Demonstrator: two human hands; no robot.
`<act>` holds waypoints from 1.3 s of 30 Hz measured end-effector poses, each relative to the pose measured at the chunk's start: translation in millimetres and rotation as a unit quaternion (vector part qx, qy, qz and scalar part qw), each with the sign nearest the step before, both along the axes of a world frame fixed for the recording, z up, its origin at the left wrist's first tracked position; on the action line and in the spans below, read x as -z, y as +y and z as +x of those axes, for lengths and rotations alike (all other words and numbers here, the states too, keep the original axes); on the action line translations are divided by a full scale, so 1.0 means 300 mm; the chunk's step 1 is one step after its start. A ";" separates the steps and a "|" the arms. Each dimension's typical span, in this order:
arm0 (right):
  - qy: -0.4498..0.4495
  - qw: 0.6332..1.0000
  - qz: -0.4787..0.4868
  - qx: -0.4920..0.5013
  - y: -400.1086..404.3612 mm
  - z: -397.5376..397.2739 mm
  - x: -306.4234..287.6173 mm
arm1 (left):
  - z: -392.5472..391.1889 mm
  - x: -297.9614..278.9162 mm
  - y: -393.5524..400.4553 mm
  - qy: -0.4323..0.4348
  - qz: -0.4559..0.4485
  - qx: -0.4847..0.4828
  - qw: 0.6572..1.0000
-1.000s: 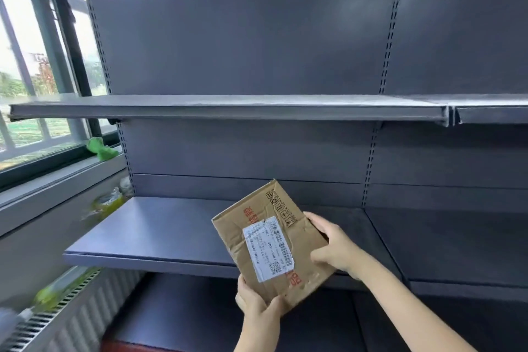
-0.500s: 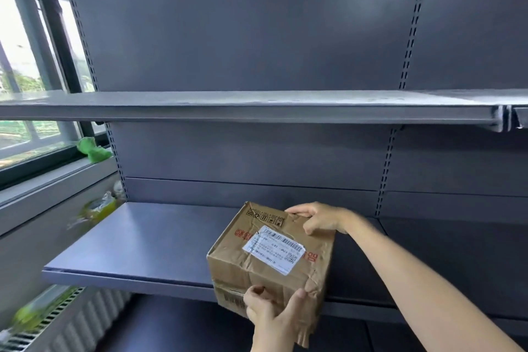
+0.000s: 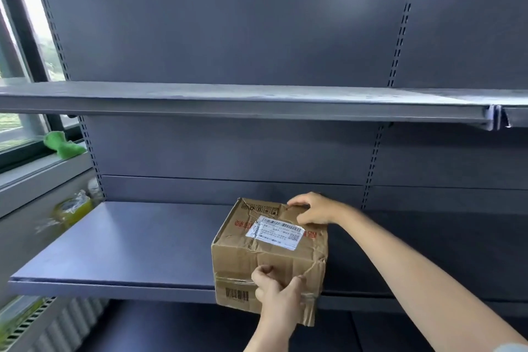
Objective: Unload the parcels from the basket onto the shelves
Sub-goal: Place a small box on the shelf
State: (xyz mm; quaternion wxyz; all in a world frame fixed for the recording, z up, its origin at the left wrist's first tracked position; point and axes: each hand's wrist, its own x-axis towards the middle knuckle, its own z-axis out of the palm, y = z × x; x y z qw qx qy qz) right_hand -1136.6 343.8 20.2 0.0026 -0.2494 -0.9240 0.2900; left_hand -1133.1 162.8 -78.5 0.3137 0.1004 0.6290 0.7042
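Note:
A crumpled brown cardboard parcel with a white address label on top is level at the front edge of the middle grey shelf; its near face hangs below the shelf lip. My left hand grips the near face of the parcel. My right hand holds its far top corner. The basket is out of view.
An upper grey shelf runs across at mid height, with a dark back panel behind it. A lower shelf lies beneath. At the left are a window sill with a green object, a plastic-wrapped yellow item and a radiator.
The parcel turned from tilted on edge to level, label up, and moved forward to the middle shelf's edge. My right hand shifted to its far top corner; the view moved closer.

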 end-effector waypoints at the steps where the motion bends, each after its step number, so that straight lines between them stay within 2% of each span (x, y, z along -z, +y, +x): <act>1: 0.013 1.000 -0.007 0.007 -0.005 0.006 0.008 | -0.001 0.001 -0.002 -0.003 0.006 0.010 1.000; 4: 0.105 0.990 -0.065 0.066 -0.024 0.047 0.031 | -0.024 -0.004 -0.056 0.039 0.017 0.034 0.998; 6: 0.193 0.970 -0.100 0.107 -0.041 0.104 0.048 | -0.065 -0.021 -0.128 0.135 0.014 0.004 0.991; 8: 0.256 0.950 -0.125 0.131 -0.079 0.181 0.075 | -0.134 -0.046 -0.201 0.256 -0.002 -0.044 0.966; 11: 0.283 0.938 -0.155 0.124 -0.181 0.283 0.130 | -0.255 -0.085 -0.263 0.359 -0.062 -0.041 0.930; 15: 0.267 0.944 -0.164 0.102 -0.304 0.320 0.185 | -0.365 -0.110 -0.245 0.342 -0.068 0.032 0.937; 18: 0.256 0.950 -0.108 0.140 -0.355 0.302 0.220 | -0.420 -0.109 -0.209 0.315 -0.046 0.079 0.945; 22: 0.279 0.939 -0.081 0.187 -0.368 0.286 0.237 | -0.453 -0.090 -0.179 0.291 -0.027 0.131 0.947; 31: 0.302 0.922 -0.088 0.225 -0.272 0.278 0.264 | -0.399 -0.053 -0.139 0.327 -0.054 0.068 0.941; 39: 0.296 0.924 -0.109 0.215 -0.128 0.195 0.246 | -0.403 -0.062 -0.030 0.316 -0.054 0.035 0.947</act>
